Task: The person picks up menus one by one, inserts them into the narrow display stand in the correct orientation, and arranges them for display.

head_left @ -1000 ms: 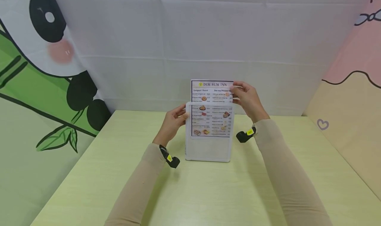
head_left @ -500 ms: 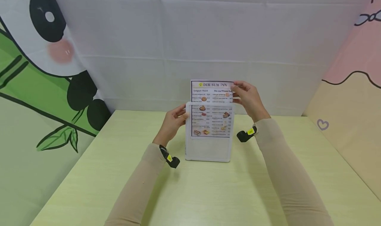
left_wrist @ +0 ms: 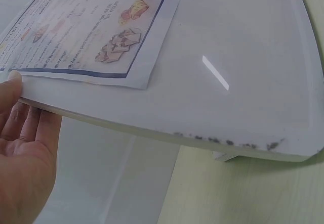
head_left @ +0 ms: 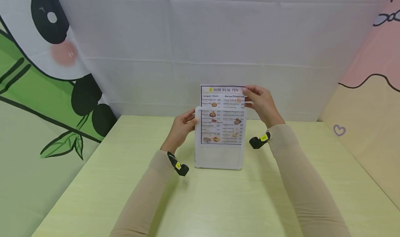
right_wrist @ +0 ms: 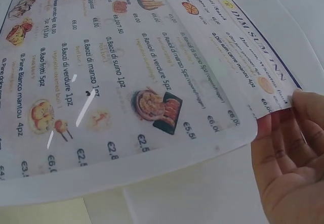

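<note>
A printed menu sheet headed "DIM SUM INN" (head_left: 222, 97) stands partly inside a clear-fronted white menu holder (head_left: 218, 158). Its top strip sticks out above the holder's upper edge, and the lower part shows through the front. The holder stands upright on the table; dark scuffs mark its side edge in the left wrist view. My left hand (head_left: 179, 130) grips the holder's upper left edge, thumb in front and fingers behind. With thumb and fingers my right hand (head_left: 262, 104) pinches the sheet's upper right corner, seen closely in the right wrist view.
The pale wooden table (head_left: 200, 202) runs back to a white cloth wall (head_left: 218, 32). A cartoon panel in green and white (head_left: 62, 101) rises at the left. On the right stands a pink and cream panel (head_left: 372, 115).
The menu sheet has slid down very slightly in the holder, with my right hand still pinching its corner. My left hand and the holder look unmoved.
</note>
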The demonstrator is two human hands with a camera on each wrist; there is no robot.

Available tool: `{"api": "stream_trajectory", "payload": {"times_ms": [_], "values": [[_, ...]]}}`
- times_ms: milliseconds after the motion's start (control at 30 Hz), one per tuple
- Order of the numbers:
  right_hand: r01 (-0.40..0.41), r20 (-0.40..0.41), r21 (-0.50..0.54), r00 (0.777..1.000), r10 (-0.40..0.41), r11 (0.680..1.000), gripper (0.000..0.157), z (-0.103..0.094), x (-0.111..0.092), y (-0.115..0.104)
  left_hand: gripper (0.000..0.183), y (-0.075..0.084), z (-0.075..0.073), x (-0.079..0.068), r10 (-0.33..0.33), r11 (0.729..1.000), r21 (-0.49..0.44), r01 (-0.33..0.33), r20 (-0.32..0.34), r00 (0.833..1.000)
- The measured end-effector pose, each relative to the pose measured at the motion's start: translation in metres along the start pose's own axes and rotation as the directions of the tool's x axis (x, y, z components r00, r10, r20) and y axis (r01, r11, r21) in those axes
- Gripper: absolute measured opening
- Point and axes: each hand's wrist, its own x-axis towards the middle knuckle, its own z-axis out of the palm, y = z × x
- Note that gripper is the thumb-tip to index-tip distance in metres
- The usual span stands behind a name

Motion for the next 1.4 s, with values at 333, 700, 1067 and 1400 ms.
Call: {"api": "stream_trajectory", "payload": {"times_ms": [333, 700, 1067, 1400], "values": [[0.008, 0.025, 0.020, 1.000, -0.009, 1.000, 0.032, -0.0008, -0.0017, 0.0043, 0.050, -0.0008, -0.0004, -0.0001, -0.003, 1.000, -0.006, 0.003, -0.005, 1.000], [0.003, 0.019, 0.018, 1.000, -0.004, 1.000, 0.030, 0.0014, -0.0036, 0.0071, 0.050, 0.0007, 0.0008, -0.0003, -0.008, 1.000, 0.001, 0.008, -0.006, 1.000], [-0.007, 0.010, 0.010, 1.000, 0.006, 1.000, 0.039, 0.0006, -0.0010, 0.0053, 0.050, -0.0005, 0.0006, 0.0008, 0.007, 1.000, -0.004, -0.007, -0.002, 1.000], [0.021, 0.004, -0.036, 1.000, -0.021, 0.999, 0.032, -0.0010, -0.0003, 0.0046, 0.050, -0.0002, 0.0007, 0.0008, 0.003, 1.000, -0.013, -0.003, -0.001, 1.000]]}}
